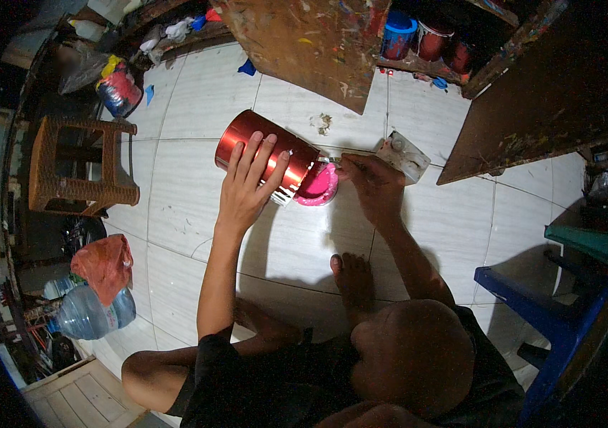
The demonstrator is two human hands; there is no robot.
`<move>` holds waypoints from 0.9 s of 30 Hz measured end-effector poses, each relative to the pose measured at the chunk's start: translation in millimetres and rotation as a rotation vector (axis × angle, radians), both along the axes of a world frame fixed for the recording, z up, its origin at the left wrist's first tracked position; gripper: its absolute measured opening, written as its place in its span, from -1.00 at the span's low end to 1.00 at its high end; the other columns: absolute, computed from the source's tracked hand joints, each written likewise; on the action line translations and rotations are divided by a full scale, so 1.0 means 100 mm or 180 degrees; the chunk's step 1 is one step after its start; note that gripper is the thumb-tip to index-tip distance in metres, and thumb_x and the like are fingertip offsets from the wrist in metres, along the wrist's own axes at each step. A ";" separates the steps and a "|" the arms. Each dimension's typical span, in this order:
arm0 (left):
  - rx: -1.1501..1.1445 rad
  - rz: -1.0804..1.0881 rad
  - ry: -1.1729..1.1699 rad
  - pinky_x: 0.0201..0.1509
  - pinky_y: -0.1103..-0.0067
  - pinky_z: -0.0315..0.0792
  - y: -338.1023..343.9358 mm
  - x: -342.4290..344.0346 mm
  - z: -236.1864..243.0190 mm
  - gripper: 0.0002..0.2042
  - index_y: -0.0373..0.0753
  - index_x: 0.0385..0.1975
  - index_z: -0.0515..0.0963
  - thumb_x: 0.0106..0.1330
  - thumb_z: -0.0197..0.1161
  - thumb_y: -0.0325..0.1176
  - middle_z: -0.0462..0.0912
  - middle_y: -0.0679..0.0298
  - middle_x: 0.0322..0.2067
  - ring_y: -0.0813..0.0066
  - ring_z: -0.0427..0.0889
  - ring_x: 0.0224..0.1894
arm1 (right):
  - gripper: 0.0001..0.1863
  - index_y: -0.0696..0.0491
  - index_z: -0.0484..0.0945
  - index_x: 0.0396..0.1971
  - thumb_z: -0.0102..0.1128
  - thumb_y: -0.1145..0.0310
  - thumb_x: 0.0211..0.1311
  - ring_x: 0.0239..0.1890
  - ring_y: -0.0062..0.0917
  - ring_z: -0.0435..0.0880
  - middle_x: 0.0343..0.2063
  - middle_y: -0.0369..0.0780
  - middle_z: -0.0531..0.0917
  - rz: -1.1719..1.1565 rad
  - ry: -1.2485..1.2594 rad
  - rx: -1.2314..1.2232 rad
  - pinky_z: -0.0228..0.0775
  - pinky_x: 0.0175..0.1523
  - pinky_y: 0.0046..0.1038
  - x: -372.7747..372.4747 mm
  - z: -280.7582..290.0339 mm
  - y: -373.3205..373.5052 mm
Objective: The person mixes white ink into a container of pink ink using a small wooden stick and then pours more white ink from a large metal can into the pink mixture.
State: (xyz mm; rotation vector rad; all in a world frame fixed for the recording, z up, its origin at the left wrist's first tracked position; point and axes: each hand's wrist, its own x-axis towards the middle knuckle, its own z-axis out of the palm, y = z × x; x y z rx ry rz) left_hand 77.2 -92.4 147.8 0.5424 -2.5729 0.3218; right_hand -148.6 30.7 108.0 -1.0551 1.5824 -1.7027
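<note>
A shiny red metal can (250, 135) is tipped over on its side, its mouth toward a small round container of pink paint (320, 187) on the floor. White drips run along the can's rim. My left hand (250, 178) holds the can from above, its fingers laid over the curved side. Close to the can's mouth and the pink paint, my right hand (374, 184) is closed in a pinch. A small thin piece shows at its fingertips, too small to name. Partly behind that hand lies a flat grey-white piece with a round mark (405, 155).
Stained wooden boards (304, 43) stand at the far side, with paint cans (398, 37) on a low shelf behind. A brown woven-pattern stool (86, 167) and a large water bottle (100, 314) are at left. A blue plastic stool (532, 307) stands at right.
</note>
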 end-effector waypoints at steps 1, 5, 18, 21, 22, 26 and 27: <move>0.0013 -0.0002 0.0005 0.53 0.06 0.17 0.00 0.00 0.01 -0.42 -0.04 0.30 0.46 0.21 0.28 -0.51 0.35 0.13 0.44 0.06 0.26 0.51 | -0.80 0.15 0.76 -0.16 0.36 0.34 0.37 -0.28 -0.52 0.84 -0.34 -0.18 0.83 0.0001 -0.0018 -0.0029 0.65 -0.11 -0.47 0.00 0.00 0.00; 0.0019 0.0001 -0.0022 0.53 0.07 0.18 0.01 0.00 0.05 -0.44 -0.02 0.29 0.47 0.23 0.28 -0.49 0.36 0.13 0.43 0.07 0.27 0.51 | -0.81 0.15 0.76 -0.17 0.36 0.34 0.36 -0.29 -0.51 0.84 -0.34 -0.18 0.82 -0.0028 0.0136 -0.0111 0.65 -0.13 -0.47 0.00 -0.04 -0.01; 0.0006 -0.0035 -0.0007 0.54 0.11 0.18 0.03 -0.03 0.12 -0.47 -0.01 0.28 0.49 0.25 0.28 -0.45 0.39 0.14 0.42 0.09 0.30 0.50 | -0.78 0.32 0.67 -0.07 0.32 0.51 0.37 -0.22 -0.44 0.83 -0.22 -0.07 0.78 0.0189 0.0125 0.0008 0.69 -0.07 -0.47 -0.02 0.07 0.02; -0.0127 0.0013 -0.0094 0.57 0.15 0.14 0.02 -0.04 0.12 -0.48 0.04 0.33 0.43 0.33 0.18 -0.37 0.32 0.18 0.46 0.11 0.25 0.52 | -0.78 0.33 0.67 -0.08 0.32 0.51 0.38 -0.22 -0.44 0.83 -0.22 -0.08 0.78 0.0164 0.0180 -0.0020 0.69 -0.07 -0.47 -0.04 0.04 0.02; -0.0139 0.0015 -0.0080 0.57 0.15 0.14 0.01 -0.05 0.12 -0.48 0.04 0.33 0.43 0.33 0.18 -0.37 0.32 0.18 0.46 0.12 0.25 0.52 | -0.79 0.28 0.69 -0.10 0.33 0.47 0.37 -0.23 -0.47 0.83 -0.24 -0.10 0.79 0.0122 0.0104 -0.0080 0.68 -0.08 -0.47 -0.04 0.02 0.00; -0.0157 0.0026 -0.0047 0.58 0.16 0.14 -0.01 -0.04 0.14 -0.48 0.04 0.33 0.43 0.32 0.19 -0.38 0.33 0.18 0.46 0.13 0.26 0.52 | -0.81 0.18 0.74 -0.13 0.35 0.41 0.36 -0.27 -0.51 0.83 -0.30 -0.16 0.81 0.0087 -0.0105 -0.0213 0.67 -0.11 -0.47 -0.02 0.04 -0.02; -0.0156 0.0025 -0.0036 0.58 0.16 0.14 -0.01 -0.05 0.15 -0.48 0.04 0.33 0.43 0.32 0.19 -0.39 0.33 0.18 0.46 0.13 0.26 0.52 | -0.81 0.19 0.74 -0.13 0.35 0.41 0.36 -0.27 -0.51 0.83 -0.30 -0.16 0.81 0.0106 -0.0124 -0.0221 0.67 -0.12 -0.47 -0.02 0.05 -0.02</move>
